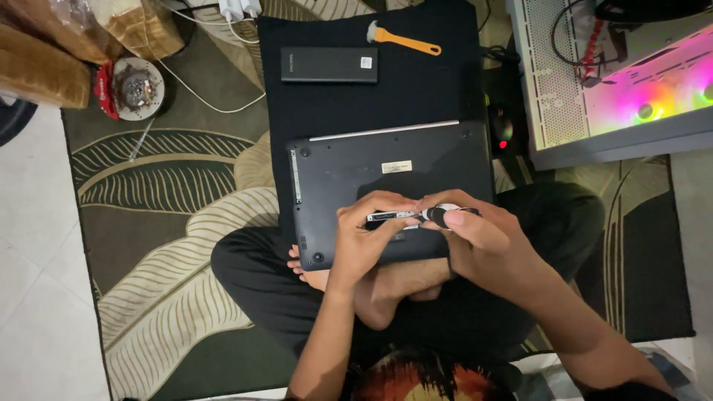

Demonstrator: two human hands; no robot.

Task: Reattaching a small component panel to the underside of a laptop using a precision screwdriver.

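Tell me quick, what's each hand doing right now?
Left hand: closed, pinching a small silvery metal part over the upturned laptop.
Right hand: closed around a dark-handled tool, probably a screwdriver, tip at the part.

Bare laptop underside (349,167) lies open just beyond both hands, the left hand (364,238) and right hand (475,238) meeting over its near edge. Farther out, the black mat (416,89) offers free passage up to a dark power bank (329,64) and an orange-handled brush (405,41). To the right, a mouse (502,128) and a lit computer case (616,82) wall off that side. Left of the hands, patterned rug (163,208) runs open to a small round tin (136,87) with a cable (200,96) beside it. Crossed legs (260,282) fill the space beneath.
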